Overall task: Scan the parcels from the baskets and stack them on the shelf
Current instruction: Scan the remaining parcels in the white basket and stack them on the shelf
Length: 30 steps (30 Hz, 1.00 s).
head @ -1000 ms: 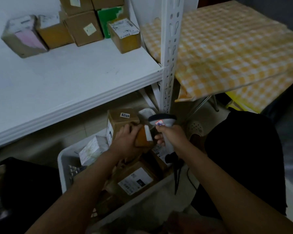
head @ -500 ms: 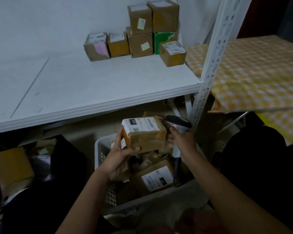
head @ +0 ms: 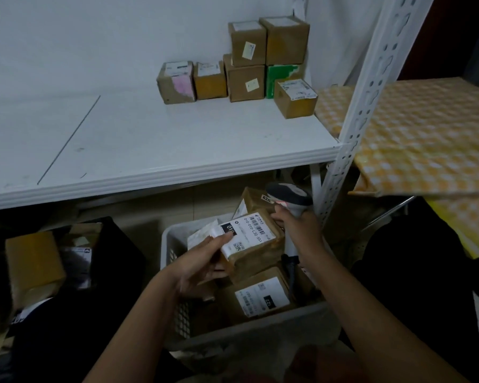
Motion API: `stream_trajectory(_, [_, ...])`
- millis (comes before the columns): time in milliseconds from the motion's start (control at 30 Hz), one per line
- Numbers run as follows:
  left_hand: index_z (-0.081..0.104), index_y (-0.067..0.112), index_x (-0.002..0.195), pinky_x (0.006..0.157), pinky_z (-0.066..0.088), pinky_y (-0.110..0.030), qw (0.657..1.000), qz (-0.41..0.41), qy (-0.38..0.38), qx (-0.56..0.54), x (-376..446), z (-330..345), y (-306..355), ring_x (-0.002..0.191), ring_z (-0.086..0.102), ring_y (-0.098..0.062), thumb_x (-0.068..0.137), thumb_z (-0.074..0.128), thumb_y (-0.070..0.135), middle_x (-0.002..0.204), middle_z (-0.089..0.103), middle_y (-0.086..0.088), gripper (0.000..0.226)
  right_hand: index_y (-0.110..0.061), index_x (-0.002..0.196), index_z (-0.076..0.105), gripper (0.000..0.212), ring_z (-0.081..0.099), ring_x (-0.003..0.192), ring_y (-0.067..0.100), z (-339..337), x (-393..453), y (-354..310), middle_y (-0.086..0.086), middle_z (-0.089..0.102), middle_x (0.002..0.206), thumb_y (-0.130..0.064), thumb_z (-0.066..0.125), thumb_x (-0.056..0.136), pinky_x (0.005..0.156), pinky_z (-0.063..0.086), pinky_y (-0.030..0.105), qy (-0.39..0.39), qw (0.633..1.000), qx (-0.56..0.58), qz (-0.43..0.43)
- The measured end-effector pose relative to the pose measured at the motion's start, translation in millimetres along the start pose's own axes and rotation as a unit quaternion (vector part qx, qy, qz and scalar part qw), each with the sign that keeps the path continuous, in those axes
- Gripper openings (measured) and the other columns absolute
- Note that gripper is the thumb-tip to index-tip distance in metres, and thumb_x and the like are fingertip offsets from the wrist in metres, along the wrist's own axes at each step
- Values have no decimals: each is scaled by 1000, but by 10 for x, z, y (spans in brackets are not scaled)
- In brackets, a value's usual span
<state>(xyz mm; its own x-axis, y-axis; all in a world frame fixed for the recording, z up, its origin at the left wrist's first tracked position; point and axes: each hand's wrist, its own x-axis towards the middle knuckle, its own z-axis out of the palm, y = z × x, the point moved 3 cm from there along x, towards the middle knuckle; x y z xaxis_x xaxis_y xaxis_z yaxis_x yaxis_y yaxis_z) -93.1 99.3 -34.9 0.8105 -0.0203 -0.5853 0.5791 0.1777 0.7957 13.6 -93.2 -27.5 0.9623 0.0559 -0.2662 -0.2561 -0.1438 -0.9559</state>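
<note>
My left hand (head: 202,259) grips a brown parcel (head: 256,251) by its left end, white label facing up, above the white basket (head: 169,244). My right hand (head: 299,225) holds a grey barcode scanner (head: 289,196) by its handle, its head just right of and above the parcel's label. More labelled parcels (head: 260,298) lie in the basket below. Several scanned-looking boxes (head: 245,64) are stacked at the back right of the white shelf (head: 150,139).
A white perforated shelf post (head: 354,114) rises right of the basket. A yellow checked cloth (head: 426,134) covers a surface on the right. A dark basket (head: 116,244) with a tan parcel (head: 32,261) sits on the left floor. The scanner cable (head: 291,272) hangs into the basket.
My left hand lifted the parcel out of the basket and turned its label upward. The view tilted up and left, showing more shelf. The scanner stays beside the parcel.
</note>
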Motion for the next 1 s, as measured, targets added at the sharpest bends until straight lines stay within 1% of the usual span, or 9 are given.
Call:
stream_trajectory(67, [61,16,129,82,59,-31,1000,-16,10,13,-22,-40,21,92,73,-19,88,63,46,106,76,-8,51,-25,75,71,15,73,86,22,20,-26,-110,5,77,89,-36,70,86,85,58,46,-20,1000,7,-11])
stream_trajectory(133, [63,14,127,84,59,-30,1000,-7,26,2,-49,-121,52,90,72,-18,85,66,42,106,76,-9,51,-16,89,70,10,73,84,16,29,-9,-164,11,75,96,-23,65,93,74,61,31,-45,998,34,-25])
stream_trajectory(233, [59,7,129,92,58,-34,991,54,14,-123,-130,-238,128,102,71,-24,89,64,23,120,71,-18,43,-4,112,66,23,72,80,14,-37,15,-264,11,73,95,-19,63,95,61,57,19,-44,996,67,-38])
stream_trajectory(333, [58,3,130,99,52,-39,963,119,-23,-242,-186,-306,239,109,70,-27,78,79,14,127,66,-22,57,-3,110,66,23,73,71,12,-142,32,-409,7,73,88,-20,64,95,58,56,19,-21,995,72,-59])
stream_trajectory(467, [58,-3,129,97,54,-35,952,144,-7,-270,-159,-219,397,108,70,-26,86,62,5,126,67,-22,44,-3,104,69,21,73,67,15,-291,-21,-740,7,74,82,-22,65,94,60,59,24,-1,991,52,-122])
stream_trajectory(567, [58,-2,128,96,54,-35,940,178,-3,-292,-99,-85,553,112,68,-27,84,65,8,125,67,-21,46,-3,97,70,21,72,61,22,-411,-66,-1059,11,73,74,-24,67,93,62,60,33,-3,988,29,-154])
stream_trajectory(667, [60,1,125,98,54,-33,937,212,3,-277,-47,55,739,116,66,-26,82,66,11,125,68,-20,45,0,97,67,22,68,52,21,-514,-114,-1366,11,71,63,-22,67,93,53,55,28,-31,990,25,-135])
stream_trajectory(800, [57,-1,131,80,60,-26,942,234,-6,-240,35,247,935,104,72,-22,92,60,5,120,71,-17,39,0,93,64,23,67,52,23,-627,-227,-1774,12,68,59,-22,66,93,51,54,27,-63,989,28,-129])
stream_trajectory(1000, [49,-1,136,70,58,-22,943,241,2,-229,158,474,1039,97,74,-19,95,61,3,117,72,-16,43,1,88,60,27,64,50,18,-649,-361,-2047,13,67,60,-25,66,92,48,53,22,-145,985,52,-84])
